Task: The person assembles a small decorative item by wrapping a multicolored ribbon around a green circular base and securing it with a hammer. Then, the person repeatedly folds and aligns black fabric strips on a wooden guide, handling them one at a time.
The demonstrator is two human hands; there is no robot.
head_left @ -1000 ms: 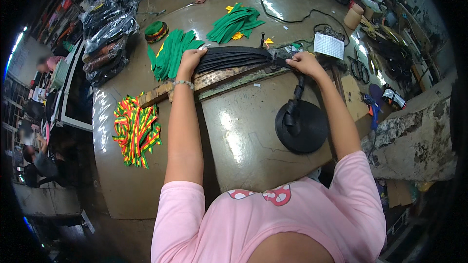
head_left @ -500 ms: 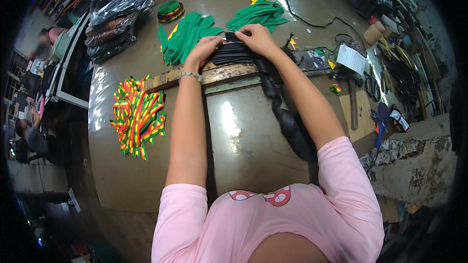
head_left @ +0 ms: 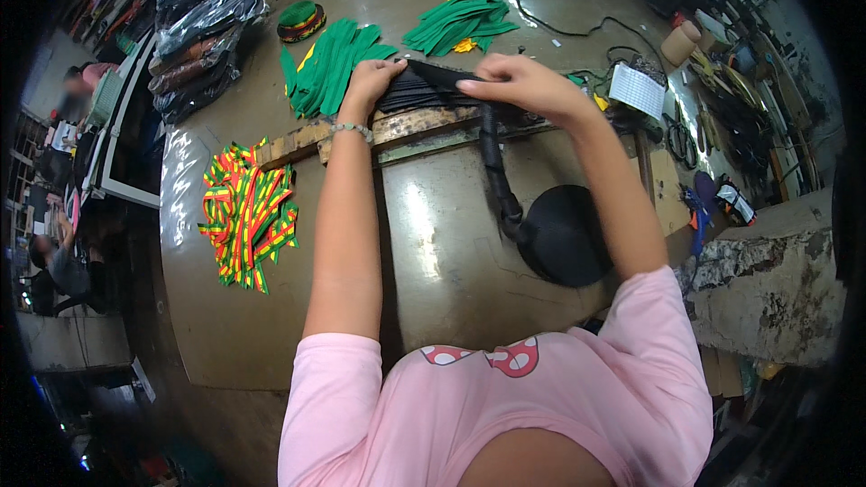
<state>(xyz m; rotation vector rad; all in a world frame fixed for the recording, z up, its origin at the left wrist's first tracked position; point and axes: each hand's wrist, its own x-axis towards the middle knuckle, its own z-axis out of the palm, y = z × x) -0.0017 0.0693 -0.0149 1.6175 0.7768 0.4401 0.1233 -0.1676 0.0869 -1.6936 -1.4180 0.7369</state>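
Observation:
A black band is laid in several flat layers (head_left: 424,93) behind a worn wooden bar (head_left: 415,128) on the table. My left hand (head_left: 370,88) pinches the left end of the top strip, at the left edge of the layers. Farther right, my right hand (head_left: 532,88) grips the same black band (head_left: 444,76) between thumb and fingers, and the strip slants between both hands. From near my right hand, a twisted length of the band (head_left: 492,158) hangs over the bar to a round black roll (head_left: 568,236) lying nearer me.
Green strips (head_left: 336,70) lie behind my left hand, with another green bundle (head_left: 460,22) farther back. Striped red, yellow and green strips (head_left: 248,216) are at the left. A striped roll (head_left: 300,22), plastic-wrapped stacks (head_left: 203,27), scissors (head_left: 681,140) and a white pad (head_left: 637,92) lie around.
My right hand has moved right, drawing the band out from my left hand. The black roll now shows its round face more fully. The view has shifted slightly.

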